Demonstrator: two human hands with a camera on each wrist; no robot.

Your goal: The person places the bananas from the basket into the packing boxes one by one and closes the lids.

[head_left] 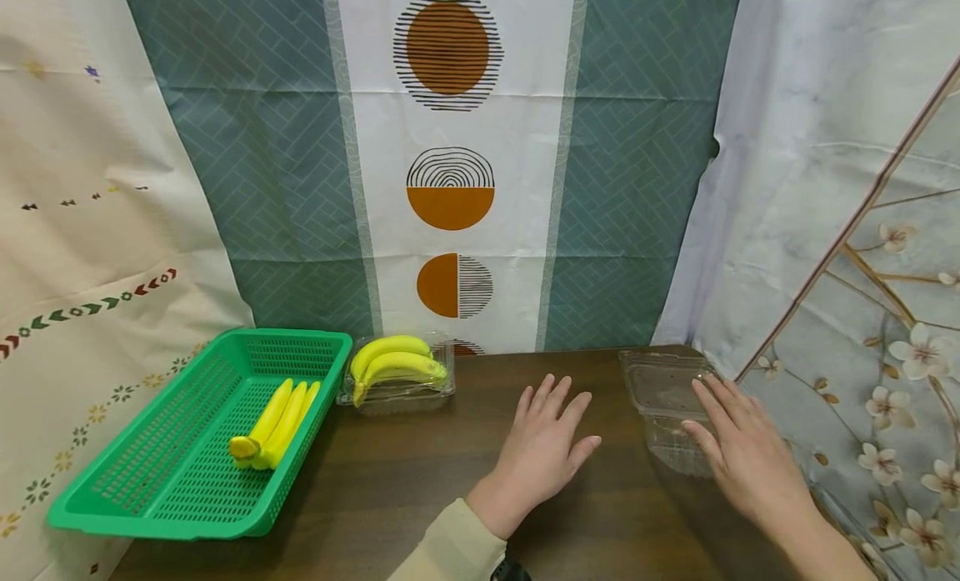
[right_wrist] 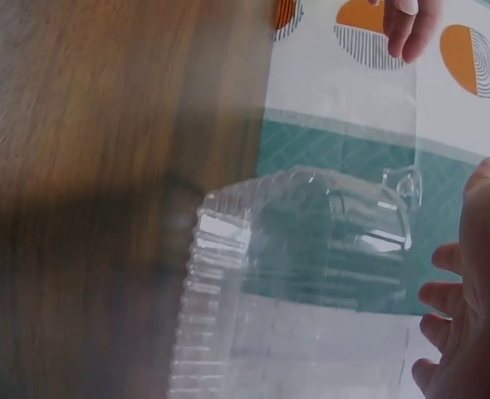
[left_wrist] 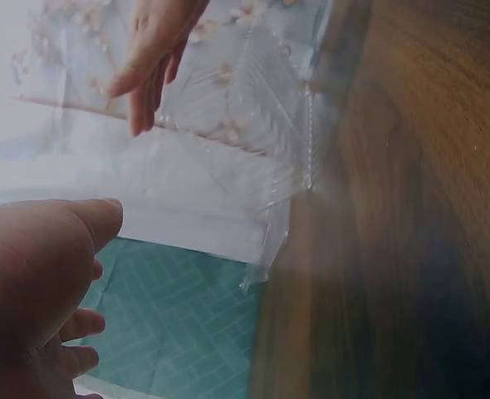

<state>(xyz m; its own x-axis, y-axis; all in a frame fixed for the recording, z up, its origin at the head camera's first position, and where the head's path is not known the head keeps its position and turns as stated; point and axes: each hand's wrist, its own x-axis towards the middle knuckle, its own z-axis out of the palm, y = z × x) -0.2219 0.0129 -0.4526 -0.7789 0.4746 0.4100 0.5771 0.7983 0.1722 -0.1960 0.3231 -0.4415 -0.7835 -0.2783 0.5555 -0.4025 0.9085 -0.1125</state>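
At the right of the table, a clear plastic clamshell container [head_left: 678,452] stands with its lid [head_left: 663,381] tipped back; nothing lies in it. My right hand [head_left: 750,452] hovers at its right side, fingers spread and holding nothing. In the right wrist view the ribbed container [right_wrist: 328,241] stands beside the right hand's [right_wrist: 482,283] loosely bent fingers. Over the middle of the table is my left hand [head_left: 536,452], its fingers fanned out and nothing in them. From the left wrist, the left hand [left_wrist: 37,274] appears apart from the container [left_wrist: 253,141].
A green plastic basket [head_left: 150,528] at the left holds a bunch of yellow bananas [head_left: 281,427]. Beside it at the back, a second clear container [head_left: 431,402] bears another banana bunch [head_left: 393,366]. Patterned cloth [head_left: 637,189] hangs behind the wooden table [head_left: 405,473] and at both sides.
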